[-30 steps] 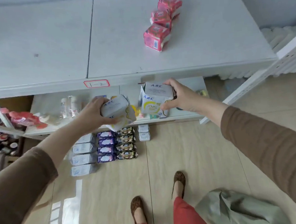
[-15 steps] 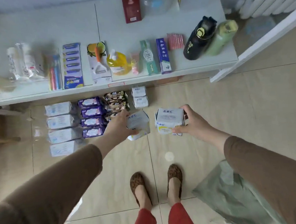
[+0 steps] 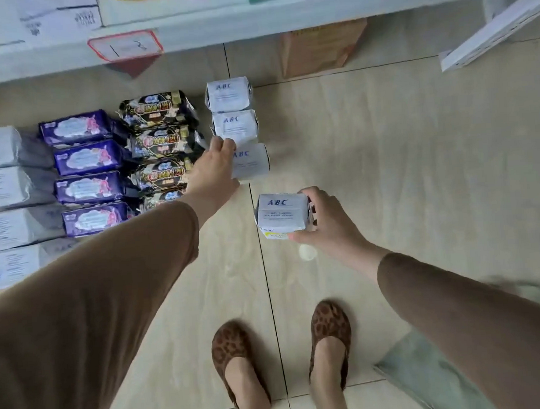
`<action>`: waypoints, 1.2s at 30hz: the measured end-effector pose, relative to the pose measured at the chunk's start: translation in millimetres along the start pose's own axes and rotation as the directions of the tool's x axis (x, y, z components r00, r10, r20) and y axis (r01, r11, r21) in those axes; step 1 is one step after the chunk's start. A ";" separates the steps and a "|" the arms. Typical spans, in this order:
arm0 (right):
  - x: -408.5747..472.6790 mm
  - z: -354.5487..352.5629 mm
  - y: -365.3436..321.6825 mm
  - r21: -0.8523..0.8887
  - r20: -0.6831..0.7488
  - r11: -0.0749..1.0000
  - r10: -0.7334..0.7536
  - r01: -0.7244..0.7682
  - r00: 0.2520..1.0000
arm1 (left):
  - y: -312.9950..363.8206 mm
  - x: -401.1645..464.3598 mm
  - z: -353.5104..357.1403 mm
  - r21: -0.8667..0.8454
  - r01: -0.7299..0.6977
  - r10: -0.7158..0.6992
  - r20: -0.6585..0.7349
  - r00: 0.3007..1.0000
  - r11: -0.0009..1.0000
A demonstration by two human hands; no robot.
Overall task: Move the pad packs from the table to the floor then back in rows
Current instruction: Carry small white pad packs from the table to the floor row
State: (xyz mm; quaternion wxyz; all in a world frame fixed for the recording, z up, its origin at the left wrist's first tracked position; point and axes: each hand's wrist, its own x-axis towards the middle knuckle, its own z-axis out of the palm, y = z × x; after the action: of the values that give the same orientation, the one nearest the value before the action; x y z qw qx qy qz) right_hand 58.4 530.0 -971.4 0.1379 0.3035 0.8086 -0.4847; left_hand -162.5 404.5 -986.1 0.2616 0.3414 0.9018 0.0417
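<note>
Pad packs lie in rows on the tiled floor: pale grey packs [image 3: 2,188] at the left, purple packs [image 3: 86,159], black packs [image 3: 157,116], and a column of white ABC packs [image 3: 229,93]. My left hand [image 3: 212,170] grips the third white ABC pack [image 3: 253,160] at the bottom of that column, on the floor. Nearer to me and above the floor, my right hand [image 3: 327,222] holds another white ABC pack [image 3: 282,216].
A white shelf edge [image 3: 249,14] with a red-bordered label [image 3: 125,45] runs across the top, goods standing on it. A brown box [image 3: 321,47] sits under it. My two feet in leopard shoes [image 3: 282,347] stand below; a grey-green bag [image 3: 434,381] lies at the right.
Both hands have come down from the table towards the floor. The left hand's pack now sits in the white column; the right hand's pack is lower and nearer the floor.
</note>
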 end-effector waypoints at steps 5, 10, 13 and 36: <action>24.2 33.4 27.2 -0.017 0.001 1.000 -0.001 0.001 1.000 | -12.8 24.8 32.7 0.048 -0.007 0.008 -0.021 1.000 0.999; 47.7 51.8 30.8 -0.036 -0.022 0.999 -0.030 0.029 0.999 | -24.8 35.4 44.3 0.082 -0.017 0.023 -0.075 0.997 0.996; 61.5 59.8 22.5 -0.059 -0.030 0.997 -0.048 0.046 0.998 | -29.3 32.2 44.6 0.102 -0.054 0.063 -0.088 0.994 0.993; 38.9 58.4 -31.7 -0.183 -0.154 0.981 0.029 -0.057 0.988 | -34.5 -97.6 14.6 0.086 0.019 -0.014 -0.069 0.998 0.996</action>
State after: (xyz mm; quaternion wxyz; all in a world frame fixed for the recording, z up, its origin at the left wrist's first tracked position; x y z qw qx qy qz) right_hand 4.1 482.2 -998.0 0.1149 0.3422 0.8519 -0.3794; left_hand -114.2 314.5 -964.1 0.2159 0.3433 0.9140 0.0121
